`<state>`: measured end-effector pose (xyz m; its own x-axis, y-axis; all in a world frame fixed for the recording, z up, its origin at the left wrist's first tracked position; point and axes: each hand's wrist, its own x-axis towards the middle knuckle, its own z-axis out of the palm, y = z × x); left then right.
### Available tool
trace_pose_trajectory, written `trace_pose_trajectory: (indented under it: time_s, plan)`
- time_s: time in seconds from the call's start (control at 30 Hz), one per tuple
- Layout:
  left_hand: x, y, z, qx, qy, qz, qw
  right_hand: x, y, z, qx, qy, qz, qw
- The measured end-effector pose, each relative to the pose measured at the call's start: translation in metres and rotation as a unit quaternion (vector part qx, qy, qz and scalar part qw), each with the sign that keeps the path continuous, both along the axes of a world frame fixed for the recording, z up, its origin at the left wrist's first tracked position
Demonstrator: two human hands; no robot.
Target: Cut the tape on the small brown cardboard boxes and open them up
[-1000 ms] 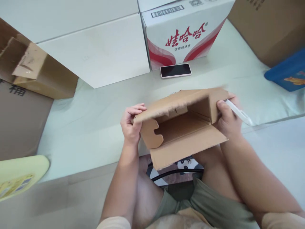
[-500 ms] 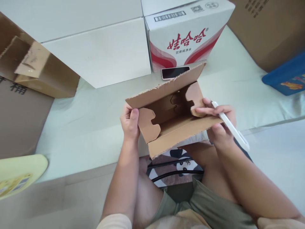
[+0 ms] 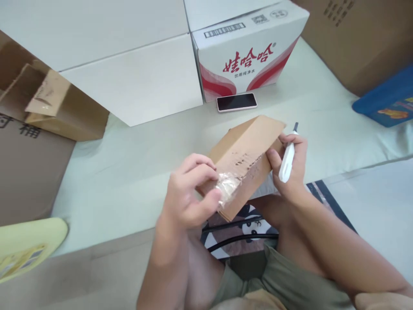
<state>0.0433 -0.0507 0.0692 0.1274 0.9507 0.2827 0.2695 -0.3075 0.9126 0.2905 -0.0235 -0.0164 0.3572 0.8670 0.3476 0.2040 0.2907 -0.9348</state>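
A small brown cardboard box (image 3: 248,146) is tilted between my hands, above the table edge and my lap. Crumpled clear tape (image 3: 227,187) sticks to its near left corner, where a taped seam shows torn marks. My left hand (image 3: 193,189) is closed on this tape, thumb and fingers curled round it. At the box's right end, my right hand (image 3: 293,161) grips the cardboard. A white utility knife (image 3: 287,161) is also held in this hand, its dark tip pointing away from me. The box's inside is hidden from here.
A phone (image 3: 237,102) lies on the pale green table cover (image 3: 135,172) before a white-and-red water carton (image 3: 251,64). Large white boxes (image 3: 135,82) stand behind. Brown cartons (image 3: 80,112) are at left, a blue container (image 3: 387,99) at right, a yellow-green object (image 3: 32,241) at lower left.
The box has turned so its opening no longer faces me and a taped side shows. My left hand has shifted from the box's left flap to the tape. The knife now stands more upright.
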Motion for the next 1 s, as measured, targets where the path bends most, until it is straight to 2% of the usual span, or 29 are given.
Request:
trace_pose_trajectory:
  time_s: [0.07,0.17,0.27,0.33,0.47,0.6,0.67,0.73,0.8,0.9,1.0]
  plan:
    - [0.01,-0.009,0.013,0.016,0.123,-0.027,0.992,-0.001,0.0,0.001,-0.003,-0.004,-0.01,1.0]
    - [0.029,-0.023,0.017,0.062,0.253,-0.03,0.965,-0.002,0.0,0.001,0.001,-0.004,-0.01,1.0]
    - [0.041,-0.032,0.011,0.093,0.326,-0.008,0.941,-0.004,0.0,0.0,0.004,-0.005,0.001,1.0]
    - [0.041,-0.031,0.008,0.096,0.34,0.0,0.935,-0.005,0.0,-0.001,0.011,0.001,0.009,1.0]
    - [0.017,-0.009,0.002,0.036,0.297,0.024,0.954,-0.006,0.004,-0.007,0.017,0.043,0.036,0.998]
    - [-0.02,0.023,-0.011,-0.081,0.167,0.055,0.981,-0.009,0.008,-0.018,-0.059,0.073,0.088,0.992]
    - [-0.033,0.032,-0.017,-0.099,0.064,0.063,0.991,-0.015,0.01,-0.022,-0.109,0.078,0.117,0.984]
    - [-0.038,0.035,-0.021,-0.102,0.021,0.065,0.992,-0.024,0.012,-0.025,-0.145,0.081,0.145,0.975]
    - [-0.038,0.034,-0.022,-0.105,0.02,0.059,0.993,-0.032,0.013,-0.026,-0.174,0.064,0.144,0.972]
    - [-0.04,0.031,-0.025,-0.123,0.024,0.052,0.991,-0.037,0.016,-0.025,-0.226,0.033,0.1,0.968]
    - [-0.056,0.033,-0.034,-0.132,-0.02,0.095,0.986,-0.035,0.021,-0.028,-0.23,0.076,0.104,0.965]
